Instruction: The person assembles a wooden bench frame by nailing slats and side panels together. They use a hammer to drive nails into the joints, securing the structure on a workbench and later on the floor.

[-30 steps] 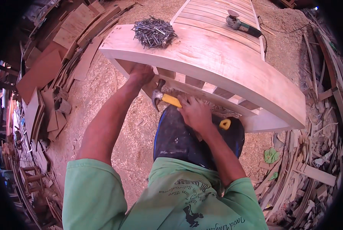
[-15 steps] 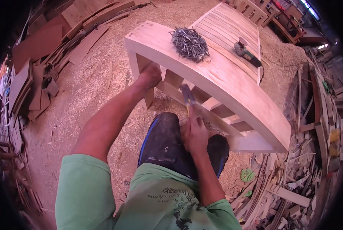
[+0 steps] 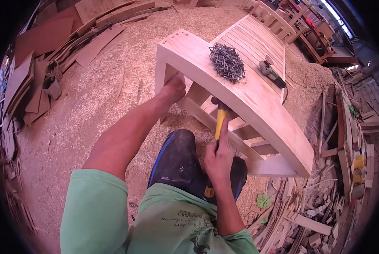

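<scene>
A pale wooden bed-end frame with a curved top board stands in front of my knees. My right hand is wrapped round the yellow and black handle of a hammer. The hammer's dark head is close to the lower edge of the curved board; I cannot tell whether it touches. My left hand is closed inside the frame's left corner, below the board. Its fingertips are partly hidden, and what they hold does not show. A heap of nails lies on top of the board.
Behind the board stretches a slatted wooden panel, with an angle grinder and its cord on it. Sawdust and shavings cover the floor. Wood offcuts lie at the right; boards and sheets are stacked at the far left.
The hammer, blurred before, now shows clearly, its head nearer the curved board. My left hand stays in the frame's corner. The whole view has shifted slightly.
</scene>
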Motion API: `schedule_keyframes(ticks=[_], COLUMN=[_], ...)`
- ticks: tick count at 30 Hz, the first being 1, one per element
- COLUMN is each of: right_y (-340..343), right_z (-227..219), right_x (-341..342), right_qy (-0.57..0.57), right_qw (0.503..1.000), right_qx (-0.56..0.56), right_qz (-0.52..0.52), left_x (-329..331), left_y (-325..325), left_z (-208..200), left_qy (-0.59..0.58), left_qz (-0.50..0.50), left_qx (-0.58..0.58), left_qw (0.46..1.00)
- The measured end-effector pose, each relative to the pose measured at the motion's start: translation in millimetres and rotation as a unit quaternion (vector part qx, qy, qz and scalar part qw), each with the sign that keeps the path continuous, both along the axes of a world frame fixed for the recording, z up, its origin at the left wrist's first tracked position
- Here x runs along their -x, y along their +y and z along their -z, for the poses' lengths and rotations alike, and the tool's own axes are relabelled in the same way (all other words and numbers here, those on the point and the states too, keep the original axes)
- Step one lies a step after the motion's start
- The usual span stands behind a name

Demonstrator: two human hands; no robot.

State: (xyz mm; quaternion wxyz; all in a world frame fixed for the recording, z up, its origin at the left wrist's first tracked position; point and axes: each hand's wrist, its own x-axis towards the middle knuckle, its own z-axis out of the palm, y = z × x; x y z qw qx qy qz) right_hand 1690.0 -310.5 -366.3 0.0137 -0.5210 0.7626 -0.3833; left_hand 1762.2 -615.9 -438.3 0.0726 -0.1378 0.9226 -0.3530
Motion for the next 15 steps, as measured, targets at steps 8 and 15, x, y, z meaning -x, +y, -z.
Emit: schedule_keyframes(ticks=[8, 15], right_y=[-29, -22], right_z=[-23, 5], right_x=[-5, -3], right_qy=[-0.041, 0.008], right_qw=[0.983, 0.987], right_qx=[-0.173, -0.147], right_qz=[0.051, 0.057], left_x=[4, 8], left_y=[0, 5], left_z=[-15, -19], left_qy=[-0.040, -0.057], left_qz=[-0.017, 0.001], left_qx=[-0.042, -0.015], left_qw=[0.998, 0.998])
